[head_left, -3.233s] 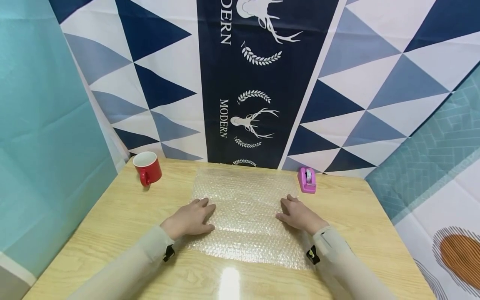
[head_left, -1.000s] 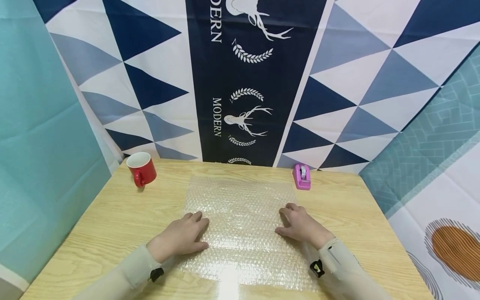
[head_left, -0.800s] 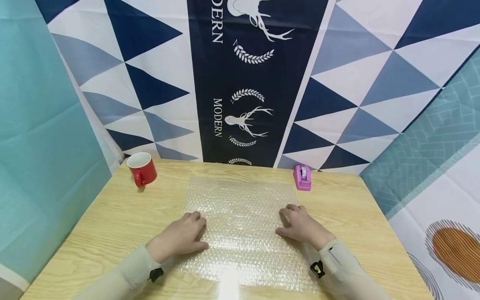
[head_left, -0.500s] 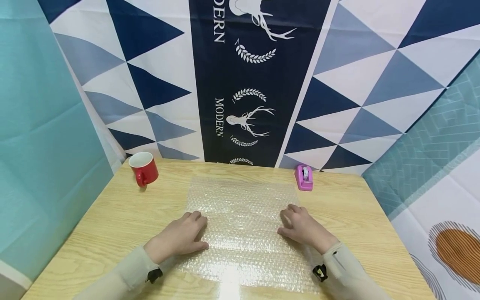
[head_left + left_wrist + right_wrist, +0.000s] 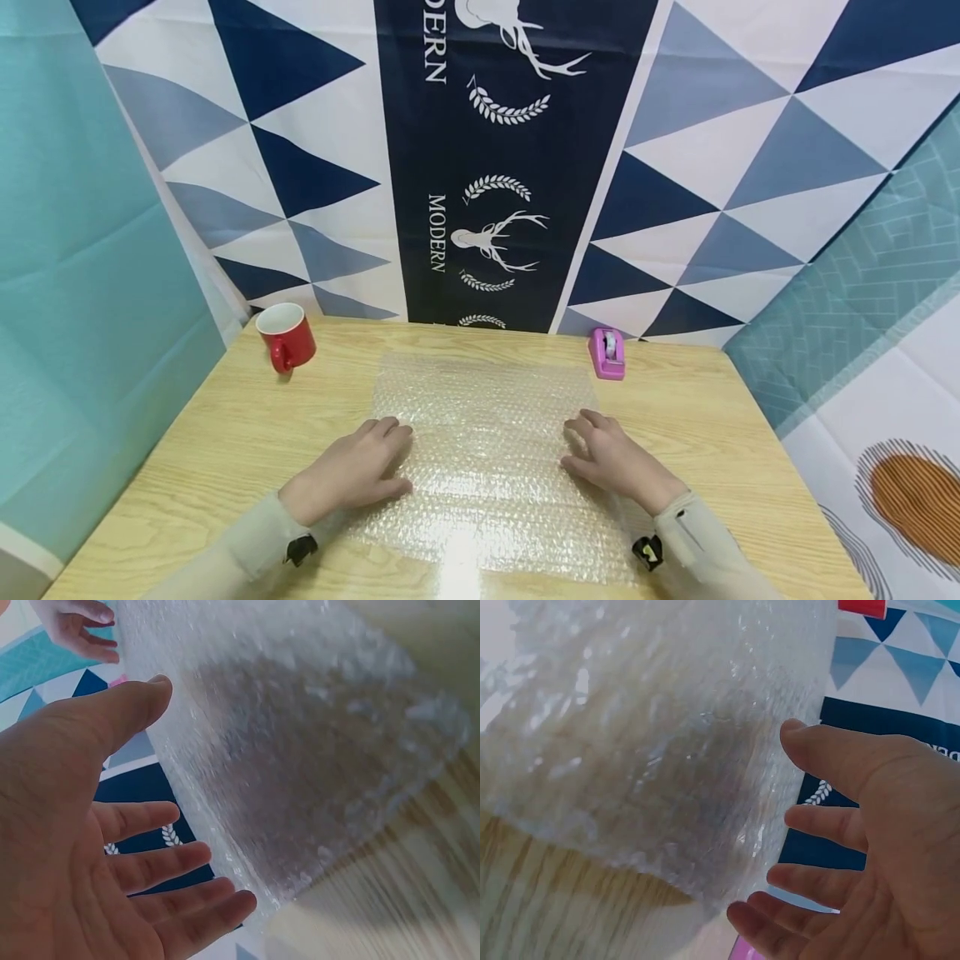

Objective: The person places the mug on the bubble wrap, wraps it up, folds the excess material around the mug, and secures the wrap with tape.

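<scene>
A clear sheet of bubble wrap lies flat on the wooden table in the head view. My left hand is over its left side, fingers relaxed and thumb held apart. Over the opposite side is my right hand, its fingers likewise loose and spread. In the left wrist view the left palm faces the bubble wrap with nothing gripped. The right wrist view has the right hand beside the sheet, also holding nothing.
A red mug stands at the back left of the table. Beyond the sheet's far right corner sits a pink tape dispenser. A patterned cloth hangs behind the table's back edge.
Since the earliest frame, the bubble wrap has come nearer to me, along with my left hand. Over the last half second both hands have drawn slightly outward and their fingers have loosened.
</scene>
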A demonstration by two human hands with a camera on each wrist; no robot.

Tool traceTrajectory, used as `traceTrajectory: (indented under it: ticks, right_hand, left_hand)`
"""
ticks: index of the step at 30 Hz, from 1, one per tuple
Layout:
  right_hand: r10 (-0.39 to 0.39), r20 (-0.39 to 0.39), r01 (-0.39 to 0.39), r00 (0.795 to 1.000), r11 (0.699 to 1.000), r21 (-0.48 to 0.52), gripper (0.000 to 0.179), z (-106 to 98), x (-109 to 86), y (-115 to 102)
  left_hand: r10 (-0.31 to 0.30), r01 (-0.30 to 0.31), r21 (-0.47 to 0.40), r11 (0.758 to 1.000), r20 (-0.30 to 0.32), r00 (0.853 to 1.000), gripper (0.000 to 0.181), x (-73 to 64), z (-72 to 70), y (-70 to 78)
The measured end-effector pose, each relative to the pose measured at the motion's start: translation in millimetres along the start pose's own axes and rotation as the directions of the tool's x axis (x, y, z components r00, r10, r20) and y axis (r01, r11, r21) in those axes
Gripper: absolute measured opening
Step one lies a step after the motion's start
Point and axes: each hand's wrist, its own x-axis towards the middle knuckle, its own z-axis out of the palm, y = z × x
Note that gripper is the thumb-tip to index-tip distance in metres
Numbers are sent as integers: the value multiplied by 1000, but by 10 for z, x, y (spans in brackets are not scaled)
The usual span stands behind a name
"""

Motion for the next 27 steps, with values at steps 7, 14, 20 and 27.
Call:
traceTrajectory:
  ticks: [7, 14, 20, 27]
  right_hand:
    - [-8, 21, 8, 1000, 1000, 8, 52, -1, -17, 34]
    - [2, 72, -1, 997, 1000, -17, 53, 17, 17, 27]
    - [24, 91, -22, 996, 999, -29, 53, 8, 33, 15]
    - [36, 111, -34, 993, 999, -16, 52, -29, 100, 25]
  left_hand:
    - [-14, 14, -27, 1000, -5, 1000, 71, 157, -3, -95]
    - [-63, 64, -29, 998, 24, 998, 67, 378, 49, -262]
    - [-93, 96, -50, 994, 49, 994, 64, 520, 44, -341]
    - [-166, 177, -56, 983, 162, 973, 78, 617, 16, -362]
